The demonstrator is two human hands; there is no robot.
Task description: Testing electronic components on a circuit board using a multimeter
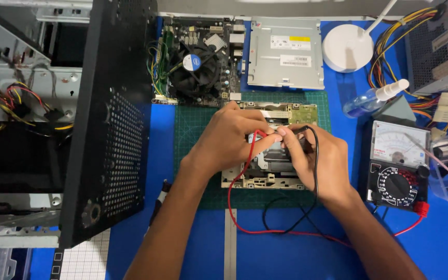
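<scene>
Fingertips of my left hand point(229, 136) pinch the red probe point(257, 135) and my right hand point(315, 158) clamps the black probe point(299, 129), tips meeting over the opened drive point(265, 168) beneath them for steady contact. Both leads trail back toward me, then right to the analog multimeter point(397, 166), its dial facing me; the motherboard point(198, 59) lies beyond.

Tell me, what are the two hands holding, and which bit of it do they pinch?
The left hand pinches the red probe near its tip; the right hand pinches the black probe the same way, both over the opened drive.
</scene>
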